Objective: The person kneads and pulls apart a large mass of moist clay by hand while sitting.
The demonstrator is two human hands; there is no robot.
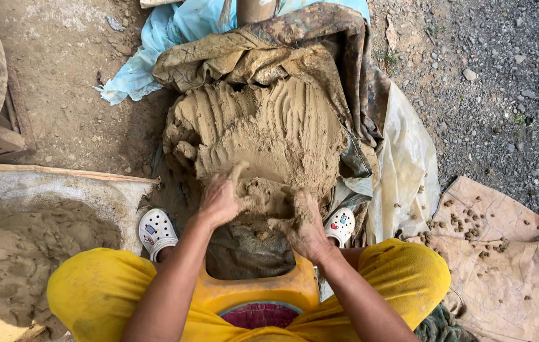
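1. The big ridged mound of wet tan clay sits at the centre of the view, straight ahead at twelve o'clock from the seated person, low on the ground and between the knees, so both arms reach it without stretching.
2. The left hand digs into the mound's near edge, fingers curled and clenched into the soft mass; the thumb sticks up.
3. The right hand, at about five o'clock from the left, closes its grip around a loosened lump of the same clay, just beside the left hand.
4. A mud-smeared camouflage cloth and a pale blue plastic sheet lie under and behind the mound at twelve o'clock, probably keeping it off the dirt.
5. At eight o'clock a grey sack-lined heap of dry sandy earth lies within arm's reach.
6. Fingertips of both hands are buried in clay and cannot be seen; the white perforated clogs are half hidden by the yellow trousers.
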